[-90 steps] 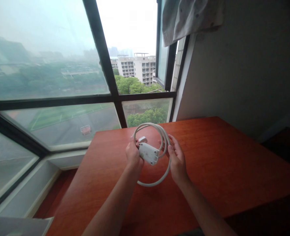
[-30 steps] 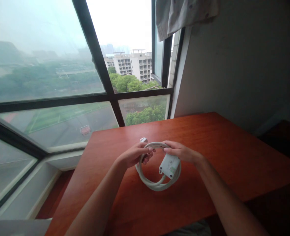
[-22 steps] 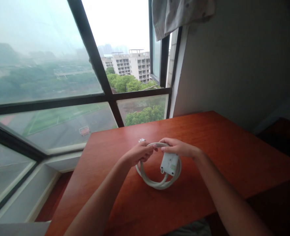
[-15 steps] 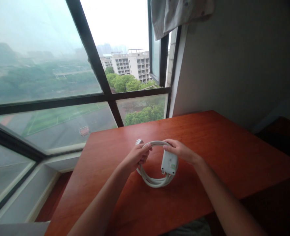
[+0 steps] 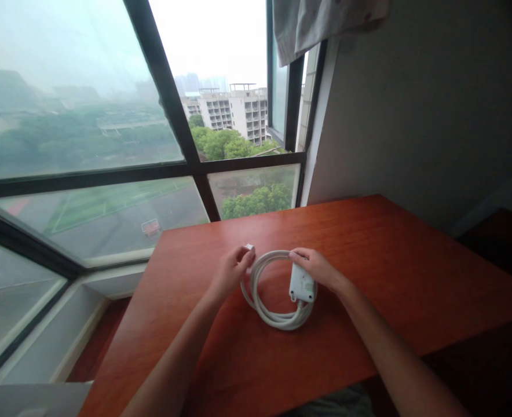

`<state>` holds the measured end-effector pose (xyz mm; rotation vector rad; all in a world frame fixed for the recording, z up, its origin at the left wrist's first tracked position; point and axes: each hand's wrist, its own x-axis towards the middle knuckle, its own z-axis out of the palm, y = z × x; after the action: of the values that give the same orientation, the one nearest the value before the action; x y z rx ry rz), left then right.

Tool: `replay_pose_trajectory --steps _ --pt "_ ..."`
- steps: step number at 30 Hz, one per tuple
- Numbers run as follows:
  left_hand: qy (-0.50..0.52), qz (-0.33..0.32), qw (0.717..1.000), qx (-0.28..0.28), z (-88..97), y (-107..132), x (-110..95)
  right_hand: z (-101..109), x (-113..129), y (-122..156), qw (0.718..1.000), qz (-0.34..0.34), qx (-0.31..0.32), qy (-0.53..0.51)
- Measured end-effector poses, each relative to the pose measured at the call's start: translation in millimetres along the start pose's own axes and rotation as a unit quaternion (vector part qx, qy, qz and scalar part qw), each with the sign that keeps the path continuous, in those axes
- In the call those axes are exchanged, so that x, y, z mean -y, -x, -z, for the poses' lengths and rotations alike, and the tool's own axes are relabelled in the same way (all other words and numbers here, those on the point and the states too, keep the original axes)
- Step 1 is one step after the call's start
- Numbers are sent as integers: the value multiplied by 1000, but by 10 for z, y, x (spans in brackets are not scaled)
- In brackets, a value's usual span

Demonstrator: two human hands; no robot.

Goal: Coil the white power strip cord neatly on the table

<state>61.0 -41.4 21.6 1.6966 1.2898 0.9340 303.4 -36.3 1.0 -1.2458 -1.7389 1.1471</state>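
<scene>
A white power strip with its cable wound into a round coil is held over the wooden table. My right hand grips the upper right of the coil together with the top end of the strip. Between the fingers of my left hand is the plug at the cable's free end, left of the coil. From there a single length of cable curves down and joins the loops. The strip's underside, with a greenish label, faces me; its socket side is hidden.
Large windows with dark frames border the table's far and left sides. A grey wall stands at the right, and a curtain hangs at the top. Dark cloth shows at the near edge.
My left hand has let go of the coil's upper left and moved slightly left, now grasping the plug. The right hand keeps its hold on coil and strip.
</scene>
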Motion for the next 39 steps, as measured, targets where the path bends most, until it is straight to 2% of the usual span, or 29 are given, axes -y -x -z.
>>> replay_pose_trajectory --steps 2,3,5,8,11,15,17,20,24,29,34,39 --pt "-112 -18 991 -68 134 -13 50 -5 -60 -7 1000 -7 -8 -9" --pt "-168 -6 982 -84 191 -13 71 -8 -84 -13 1000 -9 -12 -12" --pt "-252 48 964 -66 262 4 103 -17 -116 -29 1000 -12 -18 -18" --pt "-281 90 955 2 246 45 140 -35 -130 -43 999 -17 -24 -22" --pt "-233 68 970 5 157 74 159 -49 -129 -30 998 -37 -39 -45" --pt "-44 107 993 11 125 105 92 -24 -143 7 983 -95 -76 -138" --pt "44 139 989 26 167 132 12 9 -160 13 970 -112 -110 -185" --pt "117 172 976 64 250 190 -131 56 -185 2 950 -122 -166 -233" --pt "166 162 968 95 311 266 -276 70 -201 -6 939 -123 -211 -242" --pt "200 124 970 57 318 267 -296 46 -164 21 945 -116 -170 -255" --pt "186 125 974 31 280 205 -201 46 -117 46 951 -107 -129 -259" --pt "167 96 981 18 202 115 -93 47 -177 13 974 -94 -114 -171"
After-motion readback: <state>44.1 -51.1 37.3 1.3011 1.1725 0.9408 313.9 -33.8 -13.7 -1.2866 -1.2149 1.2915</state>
